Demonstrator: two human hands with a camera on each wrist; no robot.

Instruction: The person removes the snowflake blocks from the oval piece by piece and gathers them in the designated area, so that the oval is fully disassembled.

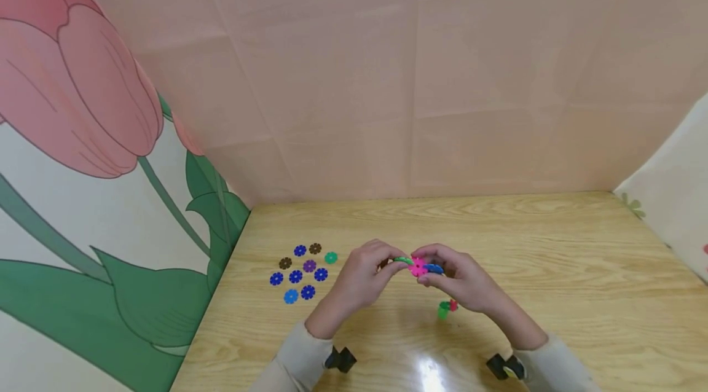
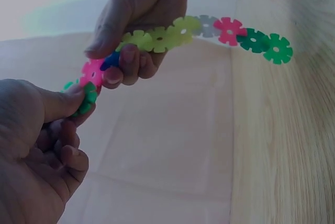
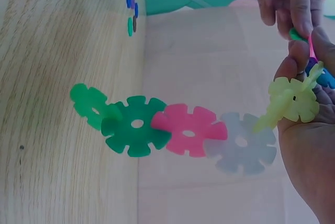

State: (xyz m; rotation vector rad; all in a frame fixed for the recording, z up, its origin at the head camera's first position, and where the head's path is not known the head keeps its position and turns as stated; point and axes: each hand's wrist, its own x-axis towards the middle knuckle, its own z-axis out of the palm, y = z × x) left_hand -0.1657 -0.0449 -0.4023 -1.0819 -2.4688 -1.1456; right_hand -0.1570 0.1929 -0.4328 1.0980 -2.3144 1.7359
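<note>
1. Head view: a chain of flower-shaped discs (image 1: 415,270) was held above the worktop (image 1: 581,294) between both hands. A green disc (image 1: 402,260) at one end was pinched between thumb and fingers of the left hand (image 1: 359,269); a blue disc (image 1: 436,269) was pinched likewise by the right hand (image 1: 464,278). A pink disc was exposed between them. Part of the chain was seen below the right hand. Ten loose discs (image 1: 295,276) were grouped on the worktop to the left: five dark blue, two brown, one light blue, one purple, one green.

2. Left wrist view: yellow-green discs (image 2: 159,40) were observed beside the right hand's fingers, followed outward by a whitish disc (image 2: 208,26), a second pink disc (image 2: 238,31), a dark green disc (image 2: 252,46) and a lighter green end disc (image 2: 277,56).

3. Right wrist view: the same outer run was shown extended from the right hand, its discs overlapped at their slotted edges. Loose discs were seen nearly edge-on at the top.
</note>
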